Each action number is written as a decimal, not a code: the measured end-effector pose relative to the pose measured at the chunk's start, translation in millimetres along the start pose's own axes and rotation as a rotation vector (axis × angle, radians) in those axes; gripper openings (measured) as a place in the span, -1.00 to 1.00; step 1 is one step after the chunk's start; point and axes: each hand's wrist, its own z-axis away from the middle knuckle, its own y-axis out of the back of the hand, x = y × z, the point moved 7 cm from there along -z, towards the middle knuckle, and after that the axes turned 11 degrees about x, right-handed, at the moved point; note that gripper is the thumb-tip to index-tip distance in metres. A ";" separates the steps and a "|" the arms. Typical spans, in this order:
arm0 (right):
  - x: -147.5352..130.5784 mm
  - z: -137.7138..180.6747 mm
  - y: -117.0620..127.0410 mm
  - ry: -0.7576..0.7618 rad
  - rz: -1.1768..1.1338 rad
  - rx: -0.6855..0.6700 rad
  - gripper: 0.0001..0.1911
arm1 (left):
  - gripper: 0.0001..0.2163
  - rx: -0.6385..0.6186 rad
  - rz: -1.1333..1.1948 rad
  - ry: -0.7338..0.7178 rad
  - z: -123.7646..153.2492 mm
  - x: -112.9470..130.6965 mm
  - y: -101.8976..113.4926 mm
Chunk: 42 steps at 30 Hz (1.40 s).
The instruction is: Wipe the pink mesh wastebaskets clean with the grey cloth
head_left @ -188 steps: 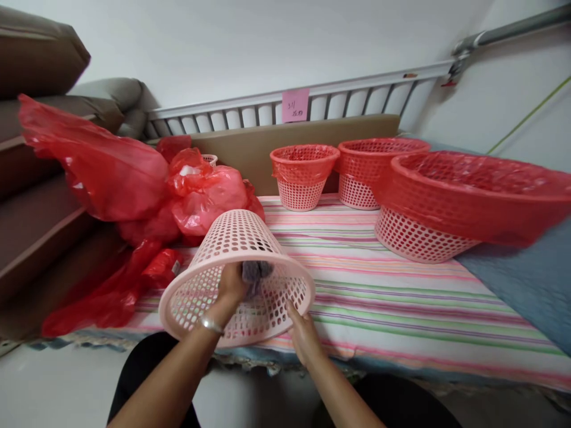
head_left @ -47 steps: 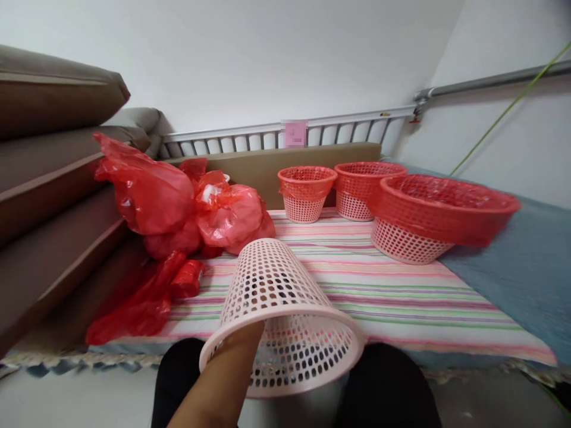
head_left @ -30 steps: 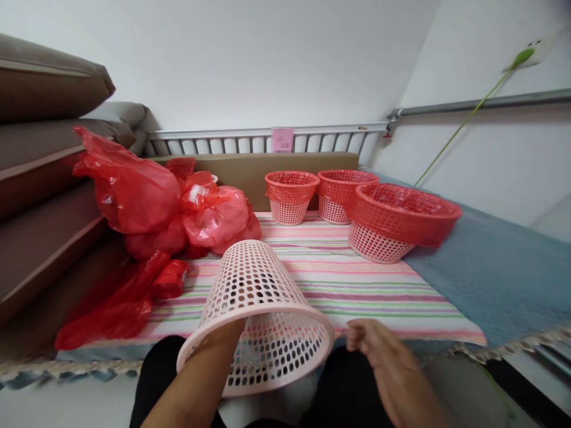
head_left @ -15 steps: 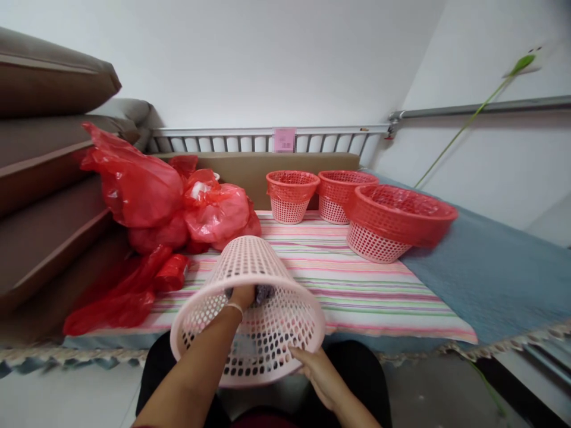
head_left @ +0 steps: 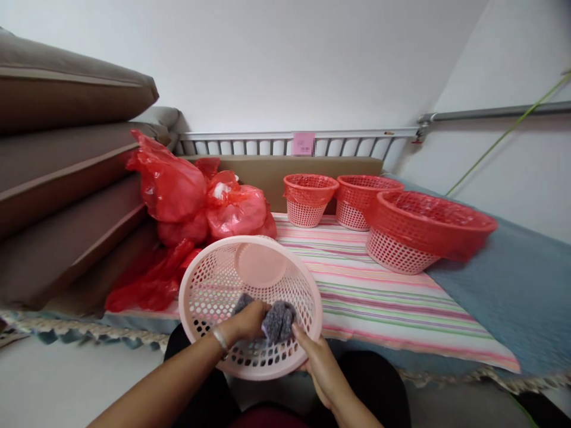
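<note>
A pale pink perforated basket [head_left: 209, 285] is tipped on its side with its mouth facing me, at the near edge of the bed. My left hand [head_left: 244, 322] is inside the basket near its rim, closed on a grey cloth [head_left: 279, 320] pressed against the lower wall. My right hand [head_left: 314, 361] grips the basket's rim at the lower right, thumb on the edge.
Three baskets lined with red bags stand on the striped sheet [head_left: 375, 297]: a small basket [head_left: 309, 199], a middle basket [head_left: 363, 199] and a large near basket [head_left: 423, 229]. Red plastic bags [head_left: 196, 202] pile at the left beside brown cushions [head_left: 57, 178]. A blue blanket [head_left: 513, 273] lies right.
The basket has tipped so its mouth faces me. My left hand with the cloth has drawn back from deep inside to the rim. My right hand returned to grip the rim.
</note>
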 end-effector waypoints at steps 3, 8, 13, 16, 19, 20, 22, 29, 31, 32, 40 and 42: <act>-3.7 6.3 2.5 0.053 -0.033 0.019 -0.36 | -0.91 -0.140 0.070 -0.056 41.0 16.9 -14.9; 3.7 0.8 7.4 0.031 -0.118 0.014 -0.36 | -0.93 -0.031 -0.100 -0.131 48.0 33.0 -1.9; 23.3 -24.7 14.9 -0.074 -0.286 -0.002 -0.20 | -0.37 0.399 -0.231 -0.159 -5.4 57.4 51.8; 27.2 -33.7 17.3 -0.077 -0.389 -0.029 -0.21 | -0.25 0.473 -0.258 -0.198 0.9 76.8 59.3; 31.4 -36.0 16.2 -0.090 -0.434 -0.054 -0.27 | -0.60 0.370 -0.104 -0.168 46.4 73.1 41.7; 33.2 -35.9 15.4 -0.097 -0.446 -0.056 -0.29 | -0.74 0.274 -0.016 -0.075 64.4 59.3 29.6; 37.4 -35.2 13.6 -0.112 -0.481 -0.052 -0.34 | -0.81 0.143 0.127 0.110 99.5 22.9 7.0; 49.1 -25.2 5.7 -0.156 -0.539 -0.111 -0.40 | -0.34 0.617 0.546 0.323 124.1 -67.5 19.0; 48.8 -20.4 5.7 -0.158 -0.541 -0.113 -0.42 | -0.27 0.805 0.623 0.317 117.2 -63.1 31.5; 48.0 -17.9 5.7 -0.159 -0.533 -0.116 -0.43 | -0.22 0.848 0.675 0.349 113.5 -59.8 32.4; 44.7 10.2 30.8 -0.205 0.035 -0.314 -0.45 | -0.22 0.632 0.802 0.499 106.8 -25.2 2.7; 34.9 31.7 46.0 -0.176 0.470 -0.429 -0.49 | -0.39 0.617 0.711 0.459 113.4 -14.8 10.7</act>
